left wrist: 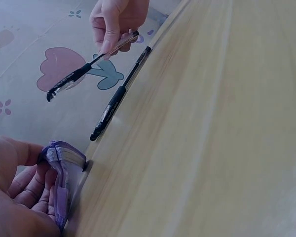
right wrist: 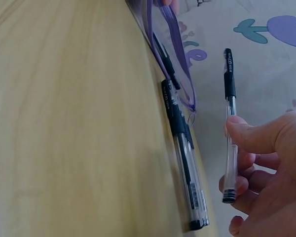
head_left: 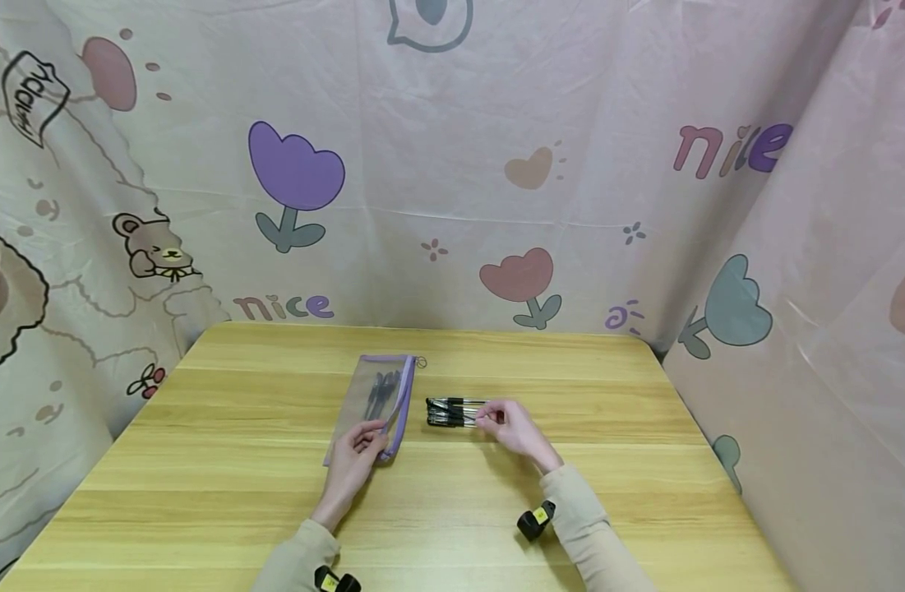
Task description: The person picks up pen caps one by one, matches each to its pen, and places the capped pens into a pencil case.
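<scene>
A translucent zip pouch (head_left: pixel 353 404) with purple edging lies left of centre on the table, with several dark pens (head_left: pixel 382 393) showing inside it. My left hand (head_left: pixel 353 456) pinches the near part of its zipped edge; in the left wrist view the purple zipper edge (left wrist: pixel 62 197) stands raised, gaping between thumb and fingers. My right hand (head_left: pixel 514 427) pinches a clear-barrelled gel pen (right wrist: pixel 229 86) with a black cap and grip, lifted off the tabletop. Beneath and left of that hand, more black-capped gel pens (head_left: pixel 445 413) lie side by side, caps toward the pouch.
The wooden table (head_left: pixel 223 436) meets a patterned cloth backdrop (head_left: pixel 422 164) at its back and sides. A small metal ring (head_left: pixel 422 362) hangs off the pouch's far corner. Each wrist wears a black camera (head_left: pixel 535 521).
</scene>
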### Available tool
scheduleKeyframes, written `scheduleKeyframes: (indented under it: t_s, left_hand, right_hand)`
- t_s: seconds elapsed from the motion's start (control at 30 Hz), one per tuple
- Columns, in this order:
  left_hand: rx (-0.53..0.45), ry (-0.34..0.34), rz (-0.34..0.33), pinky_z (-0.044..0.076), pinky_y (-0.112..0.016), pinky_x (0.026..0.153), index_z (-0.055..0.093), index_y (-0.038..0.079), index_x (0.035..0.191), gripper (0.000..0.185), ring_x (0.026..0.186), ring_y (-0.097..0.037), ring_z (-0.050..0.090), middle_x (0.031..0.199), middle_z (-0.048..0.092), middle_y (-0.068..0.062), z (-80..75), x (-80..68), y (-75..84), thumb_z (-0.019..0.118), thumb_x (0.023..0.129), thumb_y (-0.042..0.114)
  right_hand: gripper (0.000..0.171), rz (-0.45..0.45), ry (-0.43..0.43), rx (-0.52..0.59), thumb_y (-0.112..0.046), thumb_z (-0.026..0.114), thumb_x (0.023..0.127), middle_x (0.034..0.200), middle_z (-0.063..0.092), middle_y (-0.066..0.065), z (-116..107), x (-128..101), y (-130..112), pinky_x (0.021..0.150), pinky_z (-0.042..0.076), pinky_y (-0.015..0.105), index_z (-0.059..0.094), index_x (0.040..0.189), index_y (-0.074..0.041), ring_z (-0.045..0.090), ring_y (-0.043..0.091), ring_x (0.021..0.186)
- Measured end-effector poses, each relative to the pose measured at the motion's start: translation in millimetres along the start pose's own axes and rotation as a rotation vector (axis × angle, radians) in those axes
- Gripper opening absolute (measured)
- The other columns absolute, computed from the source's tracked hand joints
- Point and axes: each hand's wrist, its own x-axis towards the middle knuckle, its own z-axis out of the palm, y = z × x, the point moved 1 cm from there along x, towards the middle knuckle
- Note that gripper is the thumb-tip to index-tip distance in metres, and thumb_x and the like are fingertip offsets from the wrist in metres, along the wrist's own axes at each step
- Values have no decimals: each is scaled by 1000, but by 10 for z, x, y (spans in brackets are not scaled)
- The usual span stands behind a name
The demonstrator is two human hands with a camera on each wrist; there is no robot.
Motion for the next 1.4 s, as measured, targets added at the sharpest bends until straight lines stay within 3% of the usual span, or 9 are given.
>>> scheduleKeyframes:
  t_s: [0.27,0.47,0.73,1.03,1.4]
  left_hand:
    - [3,-2,-2,50,-14,69,64,-7,121,29,73,1,59,92,69,-8,2,1,-1,65,93,2]
    - [3,-1,-1,50,-14,68,64,-8,121,30,72,2,59,90,68,-5,6,2,1,65,92,1]
    - [3,-2,-3,50,-14,69,64,-7,121,29,73,1,59,91,69,-6,14,1,3,65,93,2]
    - [16,3,0,50,-13,69,64,-7,121,29,74,2,59,92,69,-7,16,-8,14,65,93,2]
    - [33,23,60,49,-13,68,66,-6,119,28,72,2,58,92,69,-13,22,-14,36,65,92,0]
  right_hand:
    - [20,-3,-93,47,-10,62,97,85,61,12,-5,41,-52,63,40,18,68,109,6,48,10,74]
    - [27,33,-173,100,-12,57,100,92,64,24,-8,49,-105,60,49,23,63,118,8,53,11,69]
    - [29,55,-247,187,-11,52,102,86,66,16,18,104,-151,70,53,26,59,120,12,58,12,72]
    - [28,112,-274,296,-11,53,103,83,62,5,82,159,-210,78,60,29,57,116,14,59,11,74]
    - [32,164,-324,558,-1,48,102,98,64,20,234,233,-253,78,63,35,45,127,18,68,17,75]
